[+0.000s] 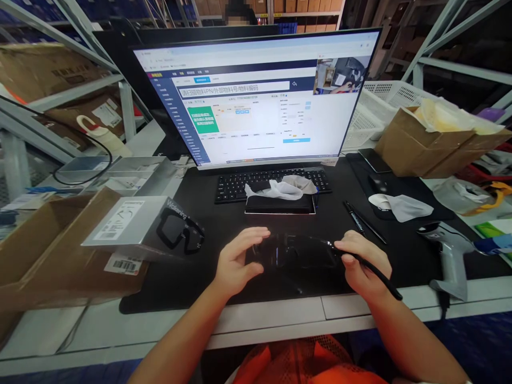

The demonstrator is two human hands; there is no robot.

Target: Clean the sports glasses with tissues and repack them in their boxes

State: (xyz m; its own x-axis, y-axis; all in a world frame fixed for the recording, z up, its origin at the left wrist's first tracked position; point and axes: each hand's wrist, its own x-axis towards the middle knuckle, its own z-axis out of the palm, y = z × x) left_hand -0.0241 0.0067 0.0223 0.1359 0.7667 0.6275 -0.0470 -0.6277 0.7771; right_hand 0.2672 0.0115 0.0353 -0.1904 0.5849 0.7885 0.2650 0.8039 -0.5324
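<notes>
Black shield-style sunglasses point(300, 253) are up in front of me over the dark desk mat, their outline hard to make out against it. My right hand point(366, 261) is closed on one black temple arm, which sticks out past the palm. At the other end of the lens is my left hand point(240, 261), thumb and fingers apart; whether it touches the frame I cannot tell. Left of it, a grey box point(160, 224) printed with a picture of sunglasses rests on an open cardboard carton point(120, 282). A black case point(280, 205) with a pale pouch point(294, 188) on it lies by the keyboard.
Behind the keyboard point(232, 186) stands a lit monitor point(256, 112). To the right are pens point(362, 221), a white cloth point(408, 208), a barcode scanner point(452, 258) and a brown carton point(432, 141). Grey trays point(140, 176) sit at the left; a person point(240, 13) is behind the monitor.
</notes>
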